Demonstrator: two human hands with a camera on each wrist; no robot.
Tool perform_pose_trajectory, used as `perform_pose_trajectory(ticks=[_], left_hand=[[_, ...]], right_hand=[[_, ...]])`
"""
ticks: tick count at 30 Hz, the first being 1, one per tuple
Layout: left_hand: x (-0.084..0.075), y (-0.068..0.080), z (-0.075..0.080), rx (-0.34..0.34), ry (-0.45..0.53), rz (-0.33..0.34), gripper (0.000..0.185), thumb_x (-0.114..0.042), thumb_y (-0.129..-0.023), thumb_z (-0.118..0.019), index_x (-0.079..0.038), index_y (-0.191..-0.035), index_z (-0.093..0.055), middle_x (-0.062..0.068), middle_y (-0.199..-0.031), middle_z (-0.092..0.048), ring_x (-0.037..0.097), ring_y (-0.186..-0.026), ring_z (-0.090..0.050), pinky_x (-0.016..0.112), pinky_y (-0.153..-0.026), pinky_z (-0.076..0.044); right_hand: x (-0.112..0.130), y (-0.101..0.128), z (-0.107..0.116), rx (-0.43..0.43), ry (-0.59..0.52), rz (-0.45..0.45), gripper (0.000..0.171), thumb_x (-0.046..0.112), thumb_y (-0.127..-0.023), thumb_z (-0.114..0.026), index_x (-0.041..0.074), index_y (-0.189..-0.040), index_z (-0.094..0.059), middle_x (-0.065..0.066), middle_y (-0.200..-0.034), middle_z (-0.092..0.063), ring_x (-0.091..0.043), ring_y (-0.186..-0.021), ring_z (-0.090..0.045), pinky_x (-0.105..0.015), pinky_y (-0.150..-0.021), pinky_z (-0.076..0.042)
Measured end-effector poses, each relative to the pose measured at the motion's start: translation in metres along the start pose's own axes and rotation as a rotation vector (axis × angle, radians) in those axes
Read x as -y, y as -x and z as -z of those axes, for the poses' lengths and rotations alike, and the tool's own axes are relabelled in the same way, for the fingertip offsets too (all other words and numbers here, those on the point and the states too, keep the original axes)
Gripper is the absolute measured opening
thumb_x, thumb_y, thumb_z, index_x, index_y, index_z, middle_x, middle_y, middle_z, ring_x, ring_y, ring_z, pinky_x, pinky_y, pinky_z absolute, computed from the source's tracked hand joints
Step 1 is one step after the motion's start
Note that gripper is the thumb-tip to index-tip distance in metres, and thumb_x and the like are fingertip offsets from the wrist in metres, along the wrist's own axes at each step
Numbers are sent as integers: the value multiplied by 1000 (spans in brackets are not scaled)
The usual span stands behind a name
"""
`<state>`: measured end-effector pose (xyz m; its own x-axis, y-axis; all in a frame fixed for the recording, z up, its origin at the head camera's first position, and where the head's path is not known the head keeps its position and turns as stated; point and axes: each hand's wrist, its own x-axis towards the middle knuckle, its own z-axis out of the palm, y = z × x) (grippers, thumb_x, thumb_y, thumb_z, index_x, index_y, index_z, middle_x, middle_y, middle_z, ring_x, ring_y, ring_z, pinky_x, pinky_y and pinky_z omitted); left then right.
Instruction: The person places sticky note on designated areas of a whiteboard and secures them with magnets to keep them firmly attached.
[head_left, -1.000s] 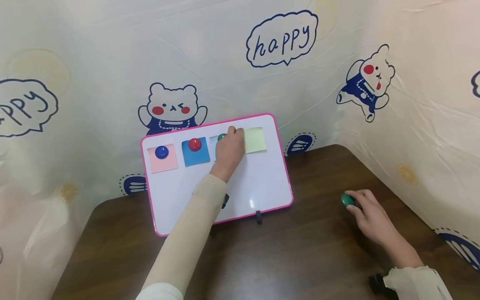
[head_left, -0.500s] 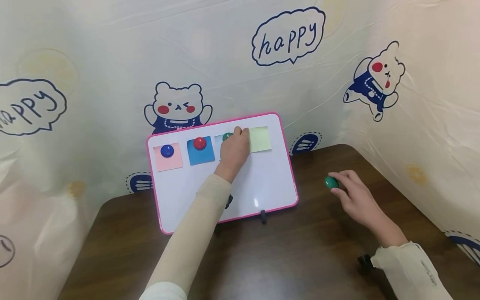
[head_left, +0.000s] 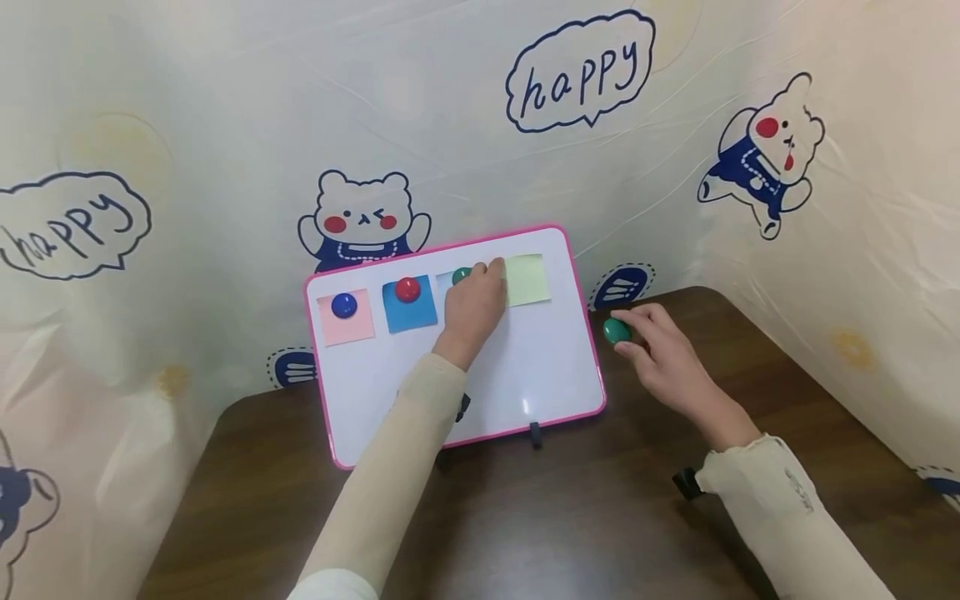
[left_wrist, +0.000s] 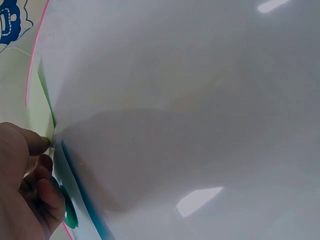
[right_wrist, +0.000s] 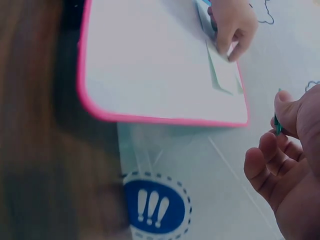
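Note:
A pink-rimmed whiteboard leans upright on the table. My left hand is at its upper part, thumb and finger pinching the left edge of a light green sticky note. In the left wrist view those fingertips meet at the note's edge. Beside this hand, a green round magnet sits on a light blue sticky note, both partly covered by the hand. My right hand holds another green magnet between thumb and fingers, just right of the board's rim.
Farther left on the board are a pink note under a blue magnet and a blue note under a red magnet. A black stand foot supports the board on the brown table. Printed cloth hangs behind.
My right hand has moved left and up toward the board, carrying the green magnet. The left hand stays at the green note, while the head view shifts slightly.

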<state>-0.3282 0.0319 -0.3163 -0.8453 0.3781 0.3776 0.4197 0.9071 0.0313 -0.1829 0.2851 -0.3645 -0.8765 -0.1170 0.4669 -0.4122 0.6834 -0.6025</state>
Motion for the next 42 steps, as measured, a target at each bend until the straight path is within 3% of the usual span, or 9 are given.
perform_pose_trajectory(ticks=[4,11,17,24,30,34,42], left_hand=[[1,1,0,19,9,16,48,-30,-104,-57,-12,-148,-49,9,-96,-66,17,-67,-58,26,-57,-50],[4,3,4,54,99,41,52,-31,-103,-59,-15,-151,-47,3,-76,-59,18,-63,-56,27,-55,-47],[5,4,7,77,150,78,56,-34,-102,-61,-19,-153,-45,1,-76,-60,17,-70,-56,26,-61,-47],[6,5,9,94,175,75,56,-34,-101,-62,-19,-153,-45,2,-67,-55,18,-62,-56,28,-58,-47],[7,5,6,78,170,69,56,-34,-101,-62,-19,-153,-45,2,-64,-54,17,-60,-55,28,-55,-47],[8,5,4,69,162,67,56,-34,-101,-62,-18,-152,-45,2,-63,-54,17,-58,-55,28,-53,-46],[7,7,4,78,170,79,58,-34,-101,-63,-19,-153,-44,0,-64,-55,15,-57,-55,26,-55,-48]], right_hand=[[5,-21,-12,4,-32,28,45,3,-98,-65,0,-141,-54,-15,-127,-47,-26,-104,-50,-46,-85,-53],[13,-61,-32,29,-86,-7,46,10,-100,-64,1,-144,-52,-15,-126,-47,-26,-99,-50,-43,-85,-53],[18,-90,-46,50,-59,-15,48,14,-100,-65,2,-145,-52,-15,-129,-47,-27,-101,-51,-42,-90,-52],[23,-117,-54,46,11,36,49,16,-101,-63,1,-146,-50,-15,-123,-47,-27,-104,-51,-42,-93,-50],[23,-133,-62,64,103,55,47,20,-103,-61,1,-145,-50,-15,-125,-45,-28,-109,-54,-43,-99,-47],[24,-140,-70,65,185,66,49,24,-103,-61,2,-145,-49,-15,-126,-45,-29,-102,-57,-41,-96,-50],[24,-145,-78,41,223,106,51,23,-103,-60,2,-148,-47,-15,-125,-44,-28,-100,-57,-40,-95,-51]])
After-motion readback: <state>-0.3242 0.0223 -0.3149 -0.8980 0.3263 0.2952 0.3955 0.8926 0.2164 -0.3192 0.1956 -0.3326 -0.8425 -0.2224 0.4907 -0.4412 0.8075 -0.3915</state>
